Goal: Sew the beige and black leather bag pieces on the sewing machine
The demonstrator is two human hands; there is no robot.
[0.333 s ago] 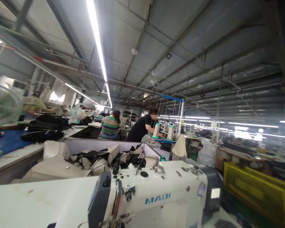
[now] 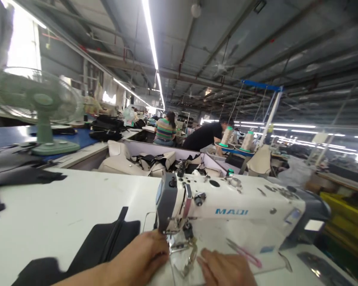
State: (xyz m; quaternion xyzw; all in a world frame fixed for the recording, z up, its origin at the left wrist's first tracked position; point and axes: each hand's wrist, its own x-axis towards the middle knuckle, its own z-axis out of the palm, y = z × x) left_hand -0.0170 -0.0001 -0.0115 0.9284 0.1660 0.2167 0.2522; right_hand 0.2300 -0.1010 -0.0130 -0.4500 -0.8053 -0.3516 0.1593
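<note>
A white sewing machine [image 2: 232,208] stands on a white table [image 2: 62,206]. My left hand [image 2: 140,258] rests by its needle area, on the edge of a black fabric piece [image 2: 104,242], fingers curled; whether it grips the cloth is hidden. My right hand [image 2: 226,270] lies flat on the table right of the presser foot [image 2: 183,250], fingers stretched out and holding nothing. A pink-handled tool [image 2: 244,252] lies just beyond the right hand.
A green fan [image 2: 41,115] stands at the left on a blue surface. Black fabric pieces [image 2: 20,172] lie at the table's left. A bin of beige and black parts [image 2: 149,161] sits behind. Two people [image 2: 167,131] work beyond; thread cones [image 2: 237,139]; yellow crates [image 2: 349,214] right.
The view has tilted down and to the left. Both hands, the black fabric and the needle area have come into view; the fan appears larger at left.
</note>
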